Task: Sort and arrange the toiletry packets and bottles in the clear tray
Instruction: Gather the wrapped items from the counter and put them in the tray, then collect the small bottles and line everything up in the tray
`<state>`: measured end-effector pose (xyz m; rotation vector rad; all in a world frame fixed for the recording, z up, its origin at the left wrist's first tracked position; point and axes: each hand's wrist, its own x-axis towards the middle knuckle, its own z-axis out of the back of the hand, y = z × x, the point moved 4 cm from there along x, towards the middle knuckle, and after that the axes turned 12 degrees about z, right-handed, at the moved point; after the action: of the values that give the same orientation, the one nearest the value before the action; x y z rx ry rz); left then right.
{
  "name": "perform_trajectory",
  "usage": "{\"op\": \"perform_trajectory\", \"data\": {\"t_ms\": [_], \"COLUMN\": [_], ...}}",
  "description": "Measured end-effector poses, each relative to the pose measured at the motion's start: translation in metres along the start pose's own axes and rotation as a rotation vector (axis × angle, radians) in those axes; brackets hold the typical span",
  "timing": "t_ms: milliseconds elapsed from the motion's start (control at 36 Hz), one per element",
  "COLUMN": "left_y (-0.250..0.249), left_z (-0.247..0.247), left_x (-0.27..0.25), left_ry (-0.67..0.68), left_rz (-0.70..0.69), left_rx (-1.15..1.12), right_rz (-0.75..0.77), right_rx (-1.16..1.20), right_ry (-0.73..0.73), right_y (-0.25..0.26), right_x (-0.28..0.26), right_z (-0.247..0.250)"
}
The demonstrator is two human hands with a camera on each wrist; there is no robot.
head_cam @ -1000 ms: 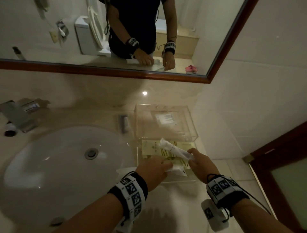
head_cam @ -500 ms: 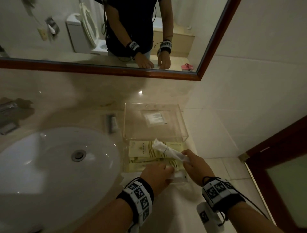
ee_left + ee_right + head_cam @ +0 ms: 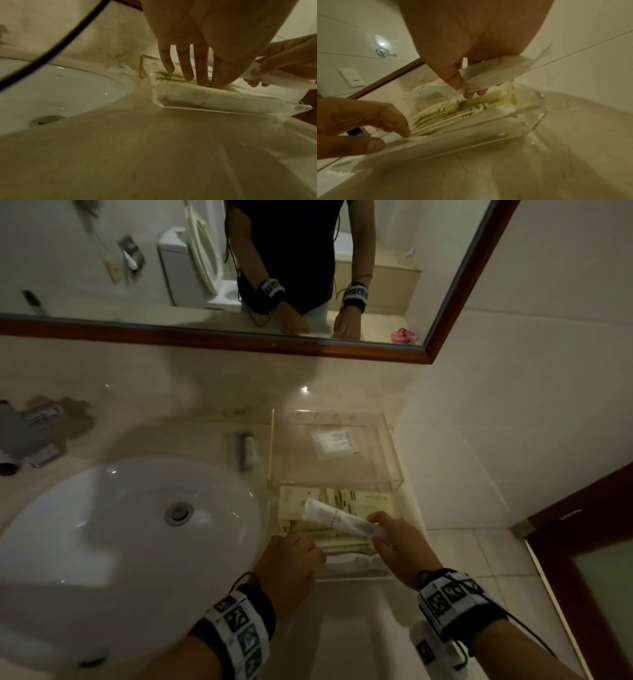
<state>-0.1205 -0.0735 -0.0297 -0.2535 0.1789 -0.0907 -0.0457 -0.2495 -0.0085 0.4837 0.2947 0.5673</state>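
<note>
Sink (image 3: 102,529) filling lower left of the head view, mirror (image 3: 102,261) running across the top. Clear tray (image 3: 356,577) sitting lower centre on the counter, right of the sink, holding cream packets (image 3: 342,498). Left hand (image 3: 291,563) reaching in, fingers (image 3: 187,63) straight, tips touching the packets. Right hand (image 3: 397,546) pinching a white packet (image 3: 329,517) above the tray.
</note>
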Motion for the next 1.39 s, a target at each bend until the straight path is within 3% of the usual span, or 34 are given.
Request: {"op": "perform_trajectory", "data": {"t_ms": [56, 222, 444, 722, 833, 1000, 1139, 1306, 1389], "left_y": [0.007, 0.006, 0.006, 0.005, 0.005, 0.007, 0.008, 0.008, 0.005], "left_z": [-0.005, 0.002, 0.018, -0.016, -0.025, -0.03, -0.03, -0.029, -0.026], "left_x": [-0.002, -0.015, -0.024, -0.027, -0.031, -0.036, -0.037, -0.032, -0.032], "left_ry": [0.018, -0.149, -0.232, -0.003, 0.075, 0.084, 0.134, 0.112, 0.191], "left_rz": [0.025, -0.023, 0.039, 0.099, 0.133, 0.13, 0.121, 0.115, 0.086], "left_rx": [0.012, -0.125, -0.224, -0.172, -0.069, 0.013, 0.048, 0.057, 0.006], "right_rz": [0.014, 0.055, 0.194, 0.282, 0.251, 0.201, 0.17, 0.159, 0.123], "right_rx": [0.007, -0.032, -0.106, -0.344, -0.307, -0.184, -0.19, -0.17, -0.151], "right_ry": [0.018, 0.067, 0.095, -0.134, -0.039, 0.115, 0.17, 0.132, 0.078], "right_y": [0.001, 0.008, 0.009, 0.009, -0.001, -0.013, -0.013, -0.014, -0.007], "right_x": [0.0, -0.005, -0.01, -0.028, -0.039, -0.047, -0.048, -0.044, -0.04], "right_z": [-0.005, -0.009, -0.029, -0.025, -0.039, -0.058, -0.059, -0.059, -0.052]}}
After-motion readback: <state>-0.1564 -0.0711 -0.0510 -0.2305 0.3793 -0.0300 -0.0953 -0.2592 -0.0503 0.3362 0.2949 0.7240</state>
